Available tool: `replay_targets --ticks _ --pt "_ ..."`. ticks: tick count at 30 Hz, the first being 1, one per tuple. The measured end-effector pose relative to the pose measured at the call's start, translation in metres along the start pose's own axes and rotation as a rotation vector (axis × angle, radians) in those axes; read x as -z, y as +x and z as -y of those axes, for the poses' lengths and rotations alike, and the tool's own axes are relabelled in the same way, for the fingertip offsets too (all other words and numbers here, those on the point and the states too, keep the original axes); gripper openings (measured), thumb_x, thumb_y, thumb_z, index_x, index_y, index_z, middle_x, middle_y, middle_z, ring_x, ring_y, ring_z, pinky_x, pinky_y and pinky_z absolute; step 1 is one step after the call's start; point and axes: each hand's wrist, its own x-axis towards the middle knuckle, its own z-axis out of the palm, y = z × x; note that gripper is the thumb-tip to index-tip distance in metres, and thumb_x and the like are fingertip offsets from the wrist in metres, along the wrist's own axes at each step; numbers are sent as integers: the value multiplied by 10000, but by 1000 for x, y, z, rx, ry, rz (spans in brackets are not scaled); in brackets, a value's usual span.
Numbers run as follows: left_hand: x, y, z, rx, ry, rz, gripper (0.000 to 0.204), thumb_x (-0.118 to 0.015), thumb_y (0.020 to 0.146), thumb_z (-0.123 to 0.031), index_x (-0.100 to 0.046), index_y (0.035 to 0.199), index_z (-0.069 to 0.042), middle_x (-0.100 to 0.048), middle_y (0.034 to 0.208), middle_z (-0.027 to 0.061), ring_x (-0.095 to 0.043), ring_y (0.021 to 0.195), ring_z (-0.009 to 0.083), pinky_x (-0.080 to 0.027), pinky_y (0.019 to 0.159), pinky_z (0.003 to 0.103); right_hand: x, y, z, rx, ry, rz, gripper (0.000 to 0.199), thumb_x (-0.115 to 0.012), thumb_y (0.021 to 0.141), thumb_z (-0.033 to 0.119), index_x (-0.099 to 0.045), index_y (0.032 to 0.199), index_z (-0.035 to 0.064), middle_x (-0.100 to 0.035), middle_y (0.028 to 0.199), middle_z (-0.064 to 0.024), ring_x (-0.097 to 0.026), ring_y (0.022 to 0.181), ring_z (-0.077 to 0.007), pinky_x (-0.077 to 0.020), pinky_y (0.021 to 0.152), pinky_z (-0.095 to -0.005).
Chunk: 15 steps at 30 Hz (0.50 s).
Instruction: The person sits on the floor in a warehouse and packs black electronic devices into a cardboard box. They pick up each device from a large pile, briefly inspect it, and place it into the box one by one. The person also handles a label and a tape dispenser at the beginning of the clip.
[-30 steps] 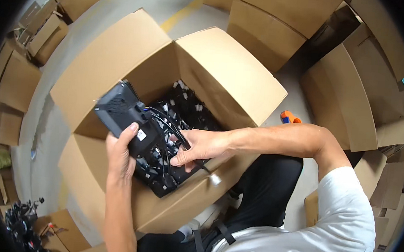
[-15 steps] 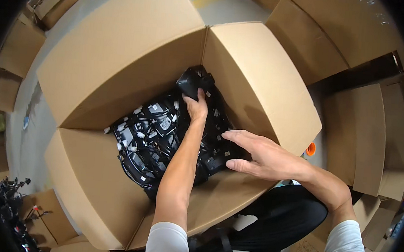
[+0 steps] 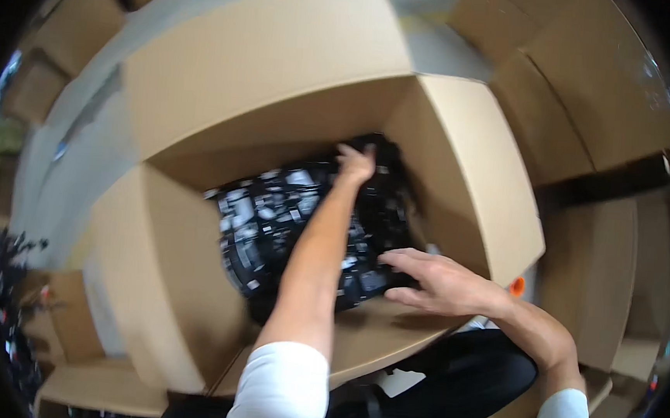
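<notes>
i'm reaching my left hand (image 3: 356,164) deep into the box (image 3: 281,89), fingers touching black parts (image 3: 272,220), grip unclear in blur, right hand (image 3: 442,282) resting spread open on parts by the near flap

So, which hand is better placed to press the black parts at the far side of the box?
Probably the left hand: it already reaches deep onto the black parts; the right hand rests near the box's front edge.
</notes>
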Motion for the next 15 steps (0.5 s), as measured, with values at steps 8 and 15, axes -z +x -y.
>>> replay_targets --ticks 8,15 --pt "210 -217 -9 -733 711 421 550 -685 895 -449 -723 1007 89 -715 1010 310 -700 998 442 -560 873 495 -31 19 37 4 -184 244 594 -753 896 230 -558 1367 -74 -650 1253 -280 -641 1164 -424 -513 996 -461" --pt "467 -585 116 -499 -38 -778 196 -709 971 -141 -740 1108 -5 -765 961 87 -698 852 126 -564 797 302 -39 23 86 -64 -189 210 605 -744 896 274 -576 1361 -75 -695 1216 -274 -693 1118 -389 -547 980 -430"
